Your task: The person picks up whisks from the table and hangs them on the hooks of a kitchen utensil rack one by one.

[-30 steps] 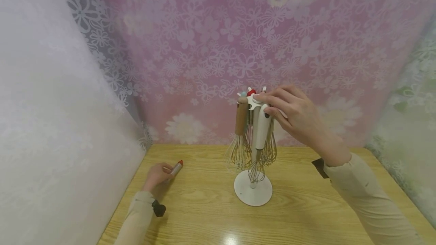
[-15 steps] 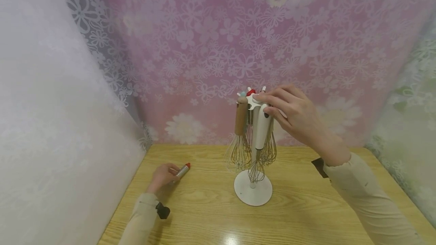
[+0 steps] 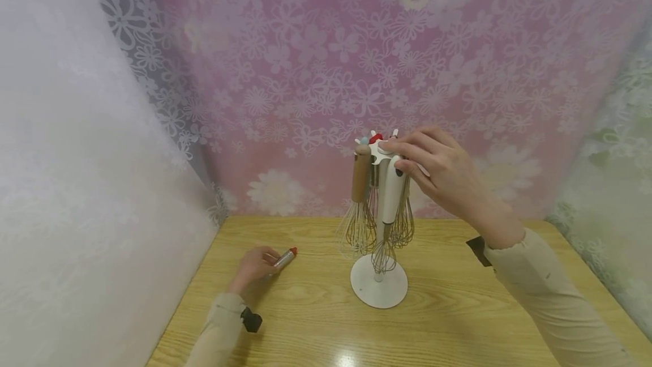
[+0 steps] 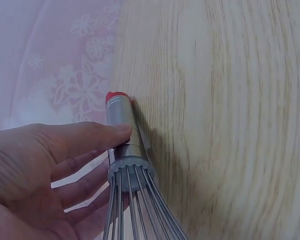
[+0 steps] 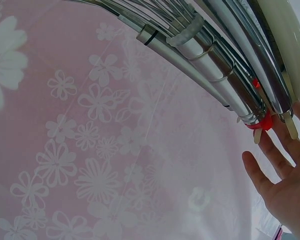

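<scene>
My left hand [image 3: 256, 265] holds a whisk [image 4: 121, 117] by its metal handle with a red end, low over the tabletop. Its thumb lies across the handle in the left wrist view, and the wires run back toward the wrist. At the top of a white whisk stand [image 3: 378, 294], my right hand [image 3: 442, 163] has its fingertips on the centre cap and its thumb beside a white-handled whisk [image 3: 392, 191]. A whisk with a wooden handle [image 3: 360, 177] hangs to the left. In the right wrist view, a red-ended metal whisk [image 5: 225, 75] hangs near the fingers.
The wooden table [image 3: 316, 321] ends at a pink floral curtain [image 3: 316, 72] behind. A whitish curtain [image 3: 91, 186] runs along the left side, and a pale green one [image 3: 611, 186] along the right. The stand rises tall from its round base.
My left hand has slid to the right across the table, toward the stand, with the whisk in it. The right hand stays in the same place on the stand.
</scene>
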`<move>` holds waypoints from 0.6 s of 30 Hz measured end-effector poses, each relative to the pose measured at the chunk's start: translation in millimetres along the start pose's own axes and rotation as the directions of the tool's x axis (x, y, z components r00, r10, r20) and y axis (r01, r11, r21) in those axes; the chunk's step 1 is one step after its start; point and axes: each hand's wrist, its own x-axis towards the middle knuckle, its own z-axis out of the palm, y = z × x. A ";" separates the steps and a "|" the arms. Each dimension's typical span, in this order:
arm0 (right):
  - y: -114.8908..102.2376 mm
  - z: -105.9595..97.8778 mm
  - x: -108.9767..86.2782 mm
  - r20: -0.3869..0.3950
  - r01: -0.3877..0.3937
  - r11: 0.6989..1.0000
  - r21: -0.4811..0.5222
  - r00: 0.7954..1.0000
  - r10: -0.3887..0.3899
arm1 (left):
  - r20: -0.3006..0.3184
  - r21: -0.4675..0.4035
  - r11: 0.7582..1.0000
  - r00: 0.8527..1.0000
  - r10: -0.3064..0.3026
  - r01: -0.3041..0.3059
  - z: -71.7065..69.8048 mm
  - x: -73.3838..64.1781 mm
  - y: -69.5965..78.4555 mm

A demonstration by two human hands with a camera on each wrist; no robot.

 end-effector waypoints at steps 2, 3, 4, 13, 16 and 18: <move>-0.1 -0.1 -0.1 0.002 0.001 1.000 -0.004 1.000 -0.001 | 0.009 0.010 1.000 1.000 0.011 -0.011 2.6 -0.5 1.1; -0.1 -0.2 -0.1 0.004 0.001 1.000 -0.005 1.000 -0.001 | 0.013 0.016 1.000 1.000 0.015 -0.016 3.6 -0.9 2.5; -0.2 -0.2 -0.2 0.004 0.001 1.000 -0.006 1.000 -0.001 | 0.019 0.021 1.000 1.000 0.017 -0.017 4.4 -1.1 3.8; 0.1 0.6 0.2 -0.012 0.008 1.000 -0.003 1.000 -0.008 | 0.061 0.039 0.999 0.998 0.028 -0.030 10.8 -3.9 15.0; 0.3 0.6 0.6 -0.010 0.008 1.000 -0.007 1.000 -0.008 | 0.068 0.046 0.998 0.997 0.043 -0.046 11.2 -4.6 18.3; 0.5 0.5 0.7 -0.011 0.008 1.000 -0.008 1.000 -0.008 | 0.074 0.059 0.997 0.996 0.046 -0.050 11.5 -4.3 20.0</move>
